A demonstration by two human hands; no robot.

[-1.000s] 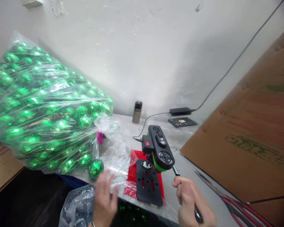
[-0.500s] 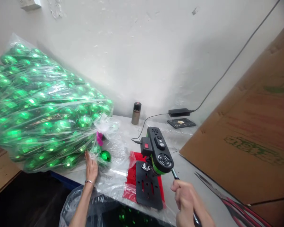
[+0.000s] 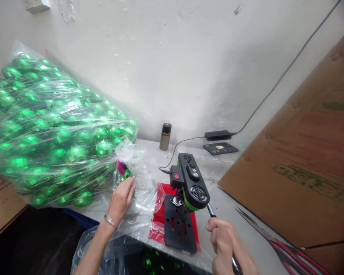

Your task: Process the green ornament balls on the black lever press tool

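The right hand grips (image 3: pixel 227 244) the black-handled metal lever (image 3: pixel 211 210) of a black-and-green press (image 3: pixel 192 179), grey tabletop (image 3: pixel 227 204) parting it from the brown cardboard box's (image 3: pixel 292 152) edge, while the loosely curled left hand (image 3: pixel 122 198) reaches a shiny green faceted ball (image 3: pixel 126 173), its hold unclear.

- Your mini drill press (image 3: pixel 193 176): black housing (image 3: pixel 185 160), lime-green band (image 3: pixel 191 207), red switch (image 3: pixel 176 175), black slotted plate (image 3: pixel 178 238).
- Its lever (image 3: pixel 210 210): silver shaft, black grip (image 3: pixel 237 267).
- Beneath the press: red tray (image 3: pixel 158 218).
- Left of the press: clear bag (image 3: pixel 70 109), green faceted baubles (image 3: pixel 76 153), magenta tie (image 3: pixel 120 167), your silver bracelet (image 3: pixel 110 221).
- Behind the press: black-capped brown bottle (image 3: pixel 164 142), black phone (image 3: pixel 226 148).
- Right of the press: brown carton (image 3: pixel 298 145) with green print (image 3: pixel 306 182), red-handled shears (image 3: pixel 259 230).
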